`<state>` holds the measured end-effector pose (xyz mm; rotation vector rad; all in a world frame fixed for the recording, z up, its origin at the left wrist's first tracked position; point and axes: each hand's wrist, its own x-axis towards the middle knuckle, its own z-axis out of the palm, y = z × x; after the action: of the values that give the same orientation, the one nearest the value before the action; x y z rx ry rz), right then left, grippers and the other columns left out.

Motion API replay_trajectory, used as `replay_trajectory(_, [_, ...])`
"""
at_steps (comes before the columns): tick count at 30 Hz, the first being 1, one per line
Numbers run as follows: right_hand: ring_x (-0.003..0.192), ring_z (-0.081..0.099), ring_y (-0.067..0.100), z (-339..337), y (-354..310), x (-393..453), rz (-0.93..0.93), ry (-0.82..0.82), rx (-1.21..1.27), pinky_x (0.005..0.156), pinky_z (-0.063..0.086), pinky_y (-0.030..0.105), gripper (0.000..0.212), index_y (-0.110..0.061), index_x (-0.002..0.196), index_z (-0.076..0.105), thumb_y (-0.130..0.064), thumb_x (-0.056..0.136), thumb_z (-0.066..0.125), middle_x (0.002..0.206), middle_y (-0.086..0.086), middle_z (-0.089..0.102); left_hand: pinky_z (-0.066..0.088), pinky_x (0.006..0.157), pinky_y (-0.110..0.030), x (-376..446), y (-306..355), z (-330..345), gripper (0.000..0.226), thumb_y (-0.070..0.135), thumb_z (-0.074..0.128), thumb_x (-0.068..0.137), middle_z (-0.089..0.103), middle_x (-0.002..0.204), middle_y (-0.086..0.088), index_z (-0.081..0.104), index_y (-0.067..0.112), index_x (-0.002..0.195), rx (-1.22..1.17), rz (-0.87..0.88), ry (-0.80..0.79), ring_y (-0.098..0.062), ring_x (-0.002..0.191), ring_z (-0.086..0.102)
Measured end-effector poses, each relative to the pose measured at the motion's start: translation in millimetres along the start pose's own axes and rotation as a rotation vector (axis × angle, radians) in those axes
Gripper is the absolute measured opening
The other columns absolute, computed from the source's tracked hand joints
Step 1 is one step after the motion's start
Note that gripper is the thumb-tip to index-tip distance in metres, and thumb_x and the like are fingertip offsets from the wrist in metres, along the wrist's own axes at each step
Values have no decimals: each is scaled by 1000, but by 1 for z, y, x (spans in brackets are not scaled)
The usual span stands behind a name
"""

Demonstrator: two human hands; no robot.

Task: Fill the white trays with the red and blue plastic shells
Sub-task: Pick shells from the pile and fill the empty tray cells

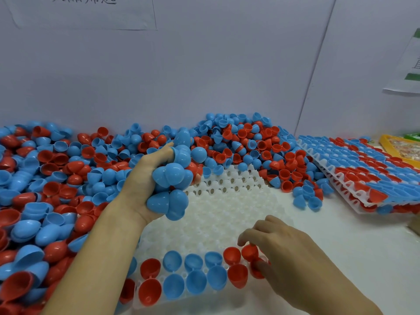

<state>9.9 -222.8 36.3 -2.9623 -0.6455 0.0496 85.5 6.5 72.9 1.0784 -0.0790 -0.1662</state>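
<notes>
A white tray (218, 214) with rows of round sockets lies in front of me. Its near rows hold red and blue shells (193, 276) set open side up. My left hand (145, 185) hovers over the tray's left part and grips a bunch of several blue shells (175, 178). My right hand (279, 248) rests at the tray's near right corner, its fingers pinching a red shell (250, 252) in a socket there. A big loose heap of red and blue shells (56, 178) covers the table at the left and back.
A stack of filled white trays (363, 176) sits tilted at the right. A yellow tray (400, 146) stands behind it by the wall. Bare white tabletop (341, 235) lies right of the working tray. A grey wall with paper sheets rises behind.
</notes>
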Motion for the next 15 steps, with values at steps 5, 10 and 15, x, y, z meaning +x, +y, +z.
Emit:
replay_trajectory(5, [108, 47, 2, -3, -1, 1, 9, -9, -18, 91, 46, 17, 50, -41, 137, 49, -26, 93, 69, 126, -20, 58, 48, 41, -21, 1, -1, -1, 12, 29, 52, 96, 59, 58, 5, 63, 24, 95, 5, -17, 22, -8, 44, 57])
replay_trajectory(10, [102, 46, 4, -7, 0, 0, 7, -17, -42, 88, 49, 20, 45, -38, 135, 54, -25, 94, 67, 119, -18, 60, 48, 40, -22, 0, 0, 0, 17, 30, 52, 97, 61, 62, 4, 68, 26, 91, -5, -13, 44, -10, 46, 59])
replay_trajectory(15, [103, 44, 2, -11, 2, -3, -10, -8, -61, 85, 49, 22, 41, -37, 132, 57, -23, 95, 66, 117, -20, 61, 48, 41, -22, -1, 1, 1, 16, 29, 53, 95, 61, 64, 3, 68, 25, 93, -1, -21, 43, -12, 53, 59])
